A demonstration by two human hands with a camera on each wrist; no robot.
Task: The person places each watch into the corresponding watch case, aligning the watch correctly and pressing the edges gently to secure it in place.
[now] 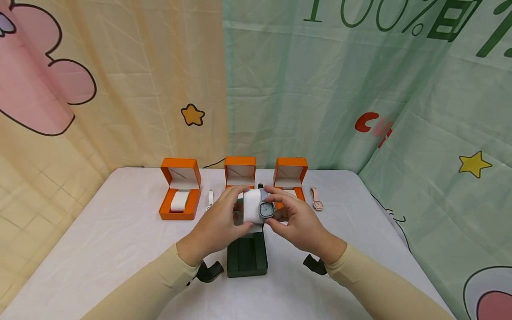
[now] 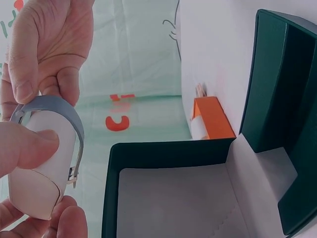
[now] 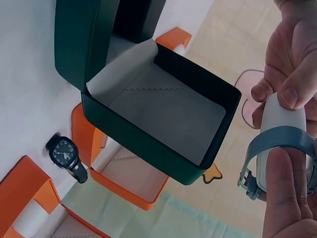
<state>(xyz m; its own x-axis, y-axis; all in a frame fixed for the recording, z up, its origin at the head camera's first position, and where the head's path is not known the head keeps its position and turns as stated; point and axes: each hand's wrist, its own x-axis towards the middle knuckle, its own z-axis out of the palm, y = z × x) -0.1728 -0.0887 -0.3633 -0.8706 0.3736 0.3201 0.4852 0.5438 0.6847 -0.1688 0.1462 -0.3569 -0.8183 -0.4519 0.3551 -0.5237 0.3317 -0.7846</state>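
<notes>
In the head view, the left hand (image 1: 221,221) grips a white cushion (image 1: 251,206) and the right hand (image 1: 298,216) pinches a blue watch (image 1: 266,209) at the cushion's right side, above a green box (image 1: 246,270). In the left wrist view, the left thumb (image 2: 25,146) presses the cushion, with the strap (image 2: 64,108) looped over it. In the right wrist view, a black watch (image 3: 64,152) lies between two orange boxes (image 3: 29,176).
</notes>
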